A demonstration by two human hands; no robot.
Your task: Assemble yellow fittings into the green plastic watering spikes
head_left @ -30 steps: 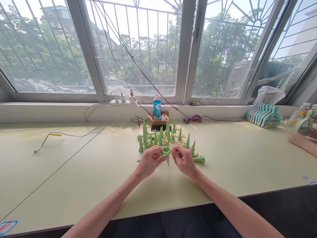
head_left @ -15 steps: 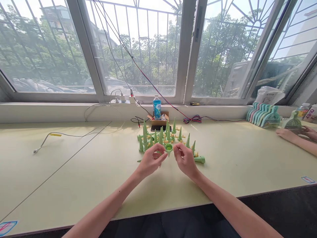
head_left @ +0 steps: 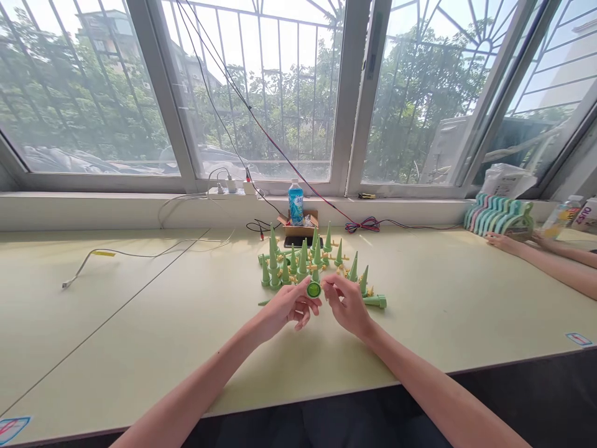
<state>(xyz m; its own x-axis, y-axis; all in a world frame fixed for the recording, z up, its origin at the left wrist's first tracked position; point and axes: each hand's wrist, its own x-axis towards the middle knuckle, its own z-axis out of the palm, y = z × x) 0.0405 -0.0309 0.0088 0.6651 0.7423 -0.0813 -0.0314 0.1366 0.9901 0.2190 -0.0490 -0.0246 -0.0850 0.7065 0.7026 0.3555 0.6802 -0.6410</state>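
Note:
My left hand (head_left: 285,308) and my right hand (head_left: 346,305) meet above the pale green table (head_left: 140,323), both pinching one green plastic cone (head_left: 314,289). Its round open end faces me and its tip points away, mostly hidden. Just behind my hands stands a cluster of upright green cones (head_left: 303,258) with small yellow pieces scattered among them. Another green cone (head_left: 375,301) lies on its side to the right of my right hand.
A blue-labelled water bottle (head_left: 295,202) and a small cardboard box (head_left: 298,228) stand by the window sill. White cables (head_left: 140,252) run over the left of the table. Another person's hands (head_left: 501,241) reach toward a stack of coloured plastic items (head_left: 494,214) at the far right.
The cone in my hands has turned from tip-down to open end facing me. The other person's hands have moved left toward the coloured stack.

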